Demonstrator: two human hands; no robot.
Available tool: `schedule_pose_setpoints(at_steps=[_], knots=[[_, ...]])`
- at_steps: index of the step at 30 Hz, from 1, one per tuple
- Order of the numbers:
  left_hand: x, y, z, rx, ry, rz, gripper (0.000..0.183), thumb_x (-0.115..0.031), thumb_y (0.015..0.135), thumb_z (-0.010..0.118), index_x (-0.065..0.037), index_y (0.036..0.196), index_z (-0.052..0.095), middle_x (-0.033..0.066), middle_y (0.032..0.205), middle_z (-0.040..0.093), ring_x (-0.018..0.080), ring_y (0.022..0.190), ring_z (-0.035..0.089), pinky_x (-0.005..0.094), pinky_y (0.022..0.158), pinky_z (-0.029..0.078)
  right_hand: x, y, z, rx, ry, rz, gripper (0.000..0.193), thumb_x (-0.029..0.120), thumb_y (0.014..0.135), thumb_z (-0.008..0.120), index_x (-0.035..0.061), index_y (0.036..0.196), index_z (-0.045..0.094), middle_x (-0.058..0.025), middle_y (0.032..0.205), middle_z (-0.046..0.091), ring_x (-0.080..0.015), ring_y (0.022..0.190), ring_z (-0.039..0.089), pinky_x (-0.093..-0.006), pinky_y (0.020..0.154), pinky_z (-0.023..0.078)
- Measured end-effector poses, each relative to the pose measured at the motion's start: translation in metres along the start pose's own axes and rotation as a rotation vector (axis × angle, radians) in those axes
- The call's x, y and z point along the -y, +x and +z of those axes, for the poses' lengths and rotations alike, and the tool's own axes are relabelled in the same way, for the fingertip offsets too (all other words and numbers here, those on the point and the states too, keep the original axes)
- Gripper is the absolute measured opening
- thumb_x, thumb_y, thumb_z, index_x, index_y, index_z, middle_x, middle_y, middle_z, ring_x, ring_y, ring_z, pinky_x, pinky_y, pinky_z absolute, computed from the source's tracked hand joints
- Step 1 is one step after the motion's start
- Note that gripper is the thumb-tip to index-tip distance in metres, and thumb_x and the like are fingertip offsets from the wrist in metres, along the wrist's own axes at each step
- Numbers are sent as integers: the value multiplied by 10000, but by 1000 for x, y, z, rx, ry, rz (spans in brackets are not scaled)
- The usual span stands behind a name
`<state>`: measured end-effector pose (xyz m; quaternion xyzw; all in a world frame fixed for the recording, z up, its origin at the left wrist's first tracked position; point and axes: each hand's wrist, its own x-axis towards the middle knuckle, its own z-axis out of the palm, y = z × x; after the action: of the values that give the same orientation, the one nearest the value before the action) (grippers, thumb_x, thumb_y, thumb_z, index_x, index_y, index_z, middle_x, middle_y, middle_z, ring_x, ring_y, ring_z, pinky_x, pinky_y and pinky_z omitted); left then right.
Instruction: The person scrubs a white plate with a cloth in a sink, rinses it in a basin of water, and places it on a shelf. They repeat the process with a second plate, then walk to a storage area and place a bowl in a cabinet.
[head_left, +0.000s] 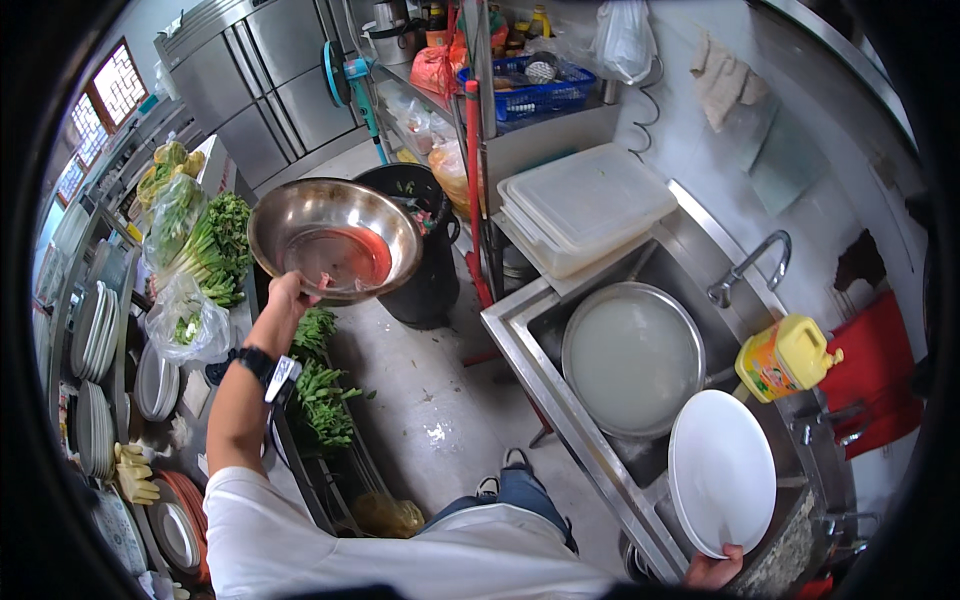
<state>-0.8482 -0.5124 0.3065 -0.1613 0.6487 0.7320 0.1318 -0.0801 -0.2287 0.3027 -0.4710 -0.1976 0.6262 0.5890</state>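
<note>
Liquid (352,258) could slop from the steel basin (276,225), far left, if the left hand (289,289), fingers closed on its rim, twists; the white oval plate (722,470), near right, edge-pinched by the right hand (714,569), could slip if wet.

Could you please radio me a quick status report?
Left hand gripping metal basin, reddish liquid inside. Right hand holding white plate. Beyond basin: black bin.
</note>
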Motion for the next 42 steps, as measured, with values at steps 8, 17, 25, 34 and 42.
schedule_pose_setpoints(at_steps=[8,17,25,34,42], knots=[[-77,146,97,-296,890,310,337,-64,806,516,76,1113,528,222,1004,651,404,991,626,488,750,542,-54,62,80,-47,27,-25,681,144,603,561,13,1266,472,-139,1209,548,-311,1067,571,-425,816,542],[-31,209,177,-394,1510,870,655,-77,869,481,19,1434,164,357,1330,381,421,854,648,450,727,542,-64,63,207,-257,-186,-143,518,161,819,493,-64,1284,452,-215,1256,513,-345,1167,481,-444,990,411],[80,262,162,-171,1724,977,713,-2,814,474,-26,1458,167,328,1461,199,340,632,663,389,514,538,-87,36,258,-342,-160,-165,518,181,825,507,-83,1268,460,-239,1271,487,-353,1155,480,-447,987,408],[44,327,138,-38,1687,971,703,-62,829,480,-76,1462,173,302,1438,285,355,682,668,415,554,549,-116,-35,271,-449,-151,-240,456,239,945,469,-73,1276,445,-181,1309,483,-261,1172,457,-374,1016,378],[-28,321,82,-64,1348,1039,784,-57,779,553,-141,1469,191,240,1422,352,426,756,633,480,673,531,-140,-75,283,-505,-22,-220,406,212,949,468,-43,1265,472,-157,1315,490,-262,1176,468,-367,994,400]])
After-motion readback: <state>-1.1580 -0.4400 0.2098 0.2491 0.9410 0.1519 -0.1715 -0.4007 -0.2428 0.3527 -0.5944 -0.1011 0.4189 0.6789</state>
